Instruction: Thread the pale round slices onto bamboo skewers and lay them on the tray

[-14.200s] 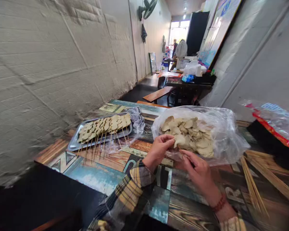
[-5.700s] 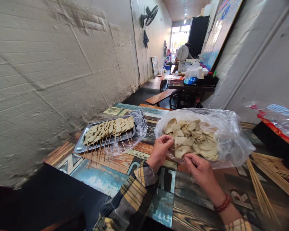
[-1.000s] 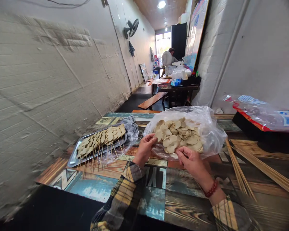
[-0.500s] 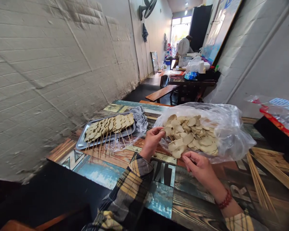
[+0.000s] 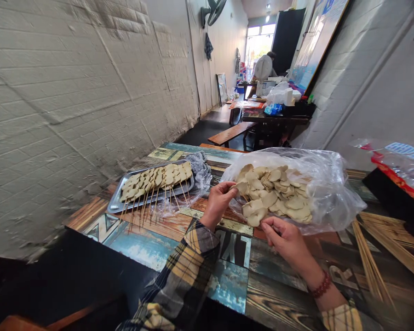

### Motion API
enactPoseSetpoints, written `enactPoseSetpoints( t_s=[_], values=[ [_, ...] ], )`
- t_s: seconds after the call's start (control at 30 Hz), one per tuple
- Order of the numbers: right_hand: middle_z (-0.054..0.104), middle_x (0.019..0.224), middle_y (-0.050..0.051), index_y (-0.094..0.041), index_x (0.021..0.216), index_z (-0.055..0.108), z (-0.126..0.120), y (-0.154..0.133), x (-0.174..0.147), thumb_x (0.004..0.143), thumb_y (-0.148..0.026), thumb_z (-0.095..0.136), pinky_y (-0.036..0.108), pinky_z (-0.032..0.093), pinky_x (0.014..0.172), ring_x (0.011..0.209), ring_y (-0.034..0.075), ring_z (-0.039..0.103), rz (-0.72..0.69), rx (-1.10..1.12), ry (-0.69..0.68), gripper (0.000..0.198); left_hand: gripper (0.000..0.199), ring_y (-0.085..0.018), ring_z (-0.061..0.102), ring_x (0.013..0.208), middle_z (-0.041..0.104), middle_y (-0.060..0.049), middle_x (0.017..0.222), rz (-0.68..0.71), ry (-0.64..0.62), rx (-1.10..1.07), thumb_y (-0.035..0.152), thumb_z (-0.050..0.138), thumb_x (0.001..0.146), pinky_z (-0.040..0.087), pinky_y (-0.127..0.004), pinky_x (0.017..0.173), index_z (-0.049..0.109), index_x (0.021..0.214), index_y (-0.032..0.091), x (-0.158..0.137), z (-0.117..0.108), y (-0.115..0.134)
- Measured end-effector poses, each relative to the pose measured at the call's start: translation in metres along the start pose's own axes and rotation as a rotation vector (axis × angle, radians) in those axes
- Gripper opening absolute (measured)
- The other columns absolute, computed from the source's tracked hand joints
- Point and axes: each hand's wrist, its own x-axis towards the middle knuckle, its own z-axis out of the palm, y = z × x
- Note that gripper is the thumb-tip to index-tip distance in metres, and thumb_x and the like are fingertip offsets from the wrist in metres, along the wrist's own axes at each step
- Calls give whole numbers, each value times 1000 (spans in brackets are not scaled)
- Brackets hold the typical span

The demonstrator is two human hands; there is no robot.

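My left hand (image 5: pixel 221 202) is closed in a pinch on a pale, flat slice (image 5: pixel 241 187) at the left side of the pile. A thin bamboo skewer (image 5: pixel 244 198) shows just below that slice and runs into two overlapping slices (image 5: pixel 254 214). At their lower edge, my right hand (image 5: pixel 284 234) is pinched shut in line with the skewer; its fingers hide most of what they grip. Behind both hands, many loose slices (image 5: pixel 279 197) lie heaped on an open clear plastic bag (image 5: pixel 334 184). The slices' exact kind cannot be told.
On the left, a metal tray (image 5: pixel 115 204) bears several filled skewers (image 5: pixel 158 179), their sticks over its near edge. A crumpled plastic bag (image 5: pixel 198 165) lies beside it. Bare bamboo sticks (image 5: pixel 370 262) and a black container (image 5: pixel 393 193) are at right. Further back stand a bench (image 5: pixel 231 133) and another table.
Both hands keep the same pinch and place. The view has shifted very slightly; nothing else has visibly moved.
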Motion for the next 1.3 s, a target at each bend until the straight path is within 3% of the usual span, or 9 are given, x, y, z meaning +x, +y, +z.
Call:
enactPoseSetpoints(
  t_s=[0.3,0.83,1.1,1.3],
  values=[
    [58,50,-3,-21,75,70,3,6,2,91,-45,54,26,37,49,47,15,52,-14,-26,8,33,12,-16,60,74,73,-4,79,102,-13,250,26,76,73,45,-26,70,78,81,17,1,-4,-3],
    [59,49,-3,-22,71,67,5,2,6,91,-45,54,26,37,51,47,14,53,-29,-6,22,33,8,-18,61,74,72,-5,78,182,-32,303,26,80,72,46,-27,69,79,77,19,0,0,-6],
    [57,49,-3,-20,75,70,4,2,5,92,-45,54,26,36,50,47,14,52,-41,5,30,34,21,-14,59,69,71,-2,76,14,-15,44,31,83,66,45,-25,67,77,80,16,-3,3,0],
    [57,50,-3,-20,76,71,3,0,3,91,-47,55,26,36,49,48,15,52,-47,4,36,35,28,-7,47,57,64,1,67,-115,-39,-130,33,87,62,34,-22,56,75,79,15,-4,1,1]
  ],
)
